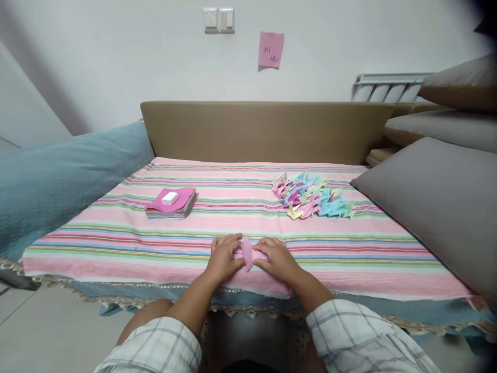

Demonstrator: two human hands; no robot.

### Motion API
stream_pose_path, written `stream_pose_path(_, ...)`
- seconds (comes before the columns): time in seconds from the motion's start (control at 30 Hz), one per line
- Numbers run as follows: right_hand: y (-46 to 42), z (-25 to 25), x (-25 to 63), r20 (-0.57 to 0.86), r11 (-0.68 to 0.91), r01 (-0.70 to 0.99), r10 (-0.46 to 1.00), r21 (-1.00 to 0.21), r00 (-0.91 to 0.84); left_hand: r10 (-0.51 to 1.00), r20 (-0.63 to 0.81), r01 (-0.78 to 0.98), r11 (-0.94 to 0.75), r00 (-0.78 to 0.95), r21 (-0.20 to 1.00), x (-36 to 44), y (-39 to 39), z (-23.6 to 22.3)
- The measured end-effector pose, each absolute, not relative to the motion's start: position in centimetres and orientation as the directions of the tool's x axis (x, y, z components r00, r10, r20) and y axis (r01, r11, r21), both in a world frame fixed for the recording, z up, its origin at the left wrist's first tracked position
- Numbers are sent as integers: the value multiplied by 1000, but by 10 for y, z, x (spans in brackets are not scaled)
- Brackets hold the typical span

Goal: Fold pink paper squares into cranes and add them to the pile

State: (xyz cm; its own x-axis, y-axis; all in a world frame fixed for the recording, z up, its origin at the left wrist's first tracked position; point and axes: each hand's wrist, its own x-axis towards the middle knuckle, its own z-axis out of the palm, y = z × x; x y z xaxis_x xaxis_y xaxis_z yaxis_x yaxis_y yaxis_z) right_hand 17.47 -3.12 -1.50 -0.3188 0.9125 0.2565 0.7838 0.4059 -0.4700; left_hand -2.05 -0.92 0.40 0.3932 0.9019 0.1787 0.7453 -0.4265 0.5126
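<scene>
A partly folded piece of pink origami paper (247, 254) lies near the front of the striped cloth, between my two hands. My left hand (225, 257) grips its left side, thumb at the lower edge and fingers over the top. On the other side my right hand (276, 257) pinches the right end between thumb and fingers. The middle of the paper stands out as a pointed, diamond-like flap, while narrower parts run out to both sides under my fingertips. Parts of the paper are hidden by my fingers.
A stack of coloured square paper (188, 208) with a small white block (170, 198) on top sits at left. Several folded paper cranes (306, 197) lie in a pile at right. Grey cushions (435, 207) border the right side, a blue-covered armrest (77, 176) the left.
</scene>
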Motion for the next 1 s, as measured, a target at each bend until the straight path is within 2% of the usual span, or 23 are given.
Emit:
stream_pose_path(0.23,-30,-17,176,274,415,780,908,-469,-318,880,147,666,-443,452,600,-18,-2,2)
stream_pose_path(0.73,-29,-15,178,311,453,746,889,-489,-336,849,303,621,-524,432,583,-15,1,-7)
stream_pose_path(0.87,-29,-15,178,311,462,746,885,-479,-348,831,310,588,-549,462,594,-16,2,-8)
stream_pose_path(1.0,-29,-16,179,305,447,757,892,-476,-334,830,274,537,-530,485,656,-21,1,-4)
